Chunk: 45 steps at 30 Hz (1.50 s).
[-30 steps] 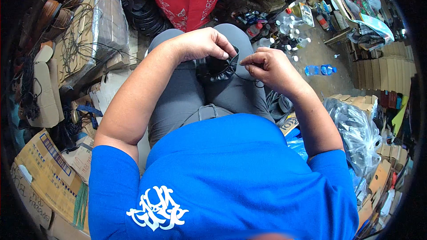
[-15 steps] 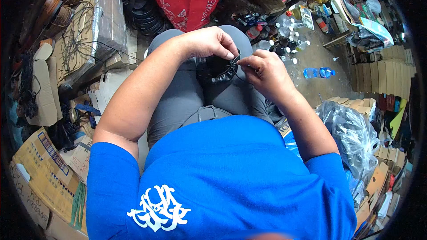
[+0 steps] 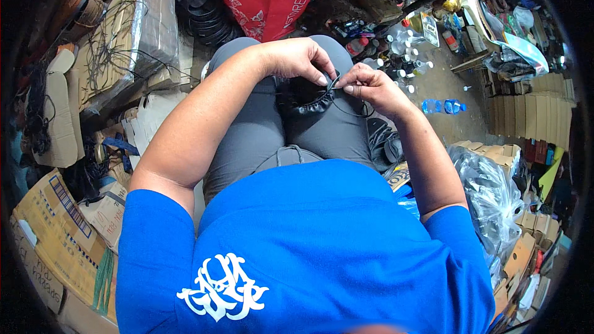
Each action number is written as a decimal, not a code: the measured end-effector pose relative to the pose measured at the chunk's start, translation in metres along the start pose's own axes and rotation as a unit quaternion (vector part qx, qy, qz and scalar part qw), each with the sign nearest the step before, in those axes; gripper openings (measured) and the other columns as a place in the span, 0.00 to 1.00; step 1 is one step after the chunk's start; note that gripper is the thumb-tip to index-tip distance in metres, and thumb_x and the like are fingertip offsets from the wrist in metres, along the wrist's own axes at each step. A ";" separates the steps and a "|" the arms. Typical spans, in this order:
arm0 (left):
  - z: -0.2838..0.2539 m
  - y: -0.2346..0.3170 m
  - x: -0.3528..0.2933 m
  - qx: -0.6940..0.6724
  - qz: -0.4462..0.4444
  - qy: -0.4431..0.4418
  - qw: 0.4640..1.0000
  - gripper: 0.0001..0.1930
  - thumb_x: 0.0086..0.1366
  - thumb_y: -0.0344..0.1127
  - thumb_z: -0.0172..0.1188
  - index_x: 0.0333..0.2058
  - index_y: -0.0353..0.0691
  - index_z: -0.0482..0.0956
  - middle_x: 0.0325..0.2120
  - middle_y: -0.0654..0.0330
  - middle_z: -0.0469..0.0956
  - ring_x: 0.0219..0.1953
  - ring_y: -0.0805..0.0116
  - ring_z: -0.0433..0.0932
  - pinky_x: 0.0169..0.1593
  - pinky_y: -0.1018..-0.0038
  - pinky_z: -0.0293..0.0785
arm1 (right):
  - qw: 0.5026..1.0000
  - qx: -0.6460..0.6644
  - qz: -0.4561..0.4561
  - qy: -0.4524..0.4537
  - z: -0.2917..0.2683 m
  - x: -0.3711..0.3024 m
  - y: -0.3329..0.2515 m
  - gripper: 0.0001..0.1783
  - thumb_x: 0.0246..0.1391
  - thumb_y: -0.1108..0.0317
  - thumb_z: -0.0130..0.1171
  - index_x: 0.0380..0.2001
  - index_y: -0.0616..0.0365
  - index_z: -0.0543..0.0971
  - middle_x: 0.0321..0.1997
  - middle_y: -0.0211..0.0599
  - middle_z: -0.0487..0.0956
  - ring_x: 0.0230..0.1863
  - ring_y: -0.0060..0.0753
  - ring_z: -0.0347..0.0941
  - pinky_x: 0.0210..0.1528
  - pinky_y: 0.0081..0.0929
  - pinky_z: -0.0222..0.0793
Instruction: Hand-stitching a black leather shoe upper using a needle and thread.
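A black, shiny, leather-like piece with a puckered rim (image 3: 311,108) rests over my thighs, between my knees. My left hand (image 3: 300,60) is closed on its upper edge, thumb against the bent fingers. Close beside it, my right hand (image 3: 374,88) pinches a thin dark cord (image 3: 354,114) at the rim with thumb and forefinger. The cord hangs in a loose loop below the right hand. Part of the black piece is hidden under my left hand, and its exact kind cannot be made out.
A red bag (image 3: 266,0) and a stack of black curved pieces (image 3: 207,18) stand beyond my knees. Cardboard stacks (image 3: 111,43) fill the left. To the right are several bottles (image 3: 405,49), a blue-labelled bottle (image 3: 455,107) on the floor, and a clear plastic bag (image 3: 489,198).
My right hand has shifted slightly and turned, its fingers now pinching closer to the left thumb. More of the cord shows as a loop beneath it. The left hand stays nearly in place.
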<state>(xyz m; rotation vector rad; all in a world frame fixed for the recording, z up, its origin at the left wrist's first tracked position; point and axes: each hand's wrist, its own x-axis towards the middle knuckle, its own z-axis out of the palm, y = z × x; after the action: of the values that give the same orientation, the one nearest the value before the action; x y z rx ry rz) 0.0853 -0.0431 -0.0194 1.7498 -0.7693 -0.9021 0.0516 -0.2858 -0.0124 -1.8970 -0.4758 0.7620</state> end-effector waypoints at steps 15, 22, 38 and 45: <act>0.002 0.002 -0.001 -0.013 -0.005 0.010 1.000 0.17 0.53 0.31 0.64 0.43 0.36 0.79 0.35 0.61 0.81 0.38 0.75 0.76 0.48 0.76 0.70 | 0.971 -0.179 -0.095 0.126 0.031 -0.005 -0.031 0.08 0.43 0.71 0.66 0.30 0.56 0.80 0.27 0.34 0.74 0.31 0.29 0.73 0.34 0.25 0.70; 0.027 0.014 -0.083 0.377 -0.031 0.220 0.899 0.17 0.48 0.35 0.66 0.38 0.39 0.75 0.37 0.53 0.71 0.43 0.51 0.73 0.46 0.61 0.70 | 0.972 -0.200 -0.085 0.093 0.018 -0.013 -0.039 0.09 0.45 0.73 0.64 0.33 0.52 0.82 0.29 0.33 0.73 0.32 0.29 0.73 0.35 0.24 0.69; 0.086 0.015 -0.088 0.282 0.059 0.412 0.864 0.10 0.51 0.23 0.60 0.33 0.42 0.81 0.25 0.60 0.73 0.30 0.62 0.74 0.35 0.69 0.69 | 0.884 -0.383 -0.179 0.198 0.065 -0.037 -0.026 0.21 0.43 0.74 0.60 0.45 0.47 0.78 0.28 0.34 0.71 0.34 0.39 0.69 0.45 0.38 0.61; 0.082 0.013 -0.071 0.272 0.042 0.440 0.855 0.09 0.51 0.28 0.61 0.32 0.48 0.83 0.24 0.63 0.71 0.33 0.64 0.71 0.39 0.70 0.63 | 0.962 -0.235 -0.059 0.123 0.043 -0.035 -0.027 0.20 0.45 0.76 0.60 0.44 0.46 0.80 0.27 0.35 0.70 0.33 0.37 0.70 0.38 0.31 0.66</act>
<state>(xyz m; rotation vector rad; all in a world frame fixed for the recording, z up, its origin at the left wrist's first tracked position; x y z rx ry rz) -0.0225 -0.0272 -0.0105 2.2983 -0.4748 0.2727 -0.0030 -0.2674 0.0095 -2.3399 -0.6465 0.3399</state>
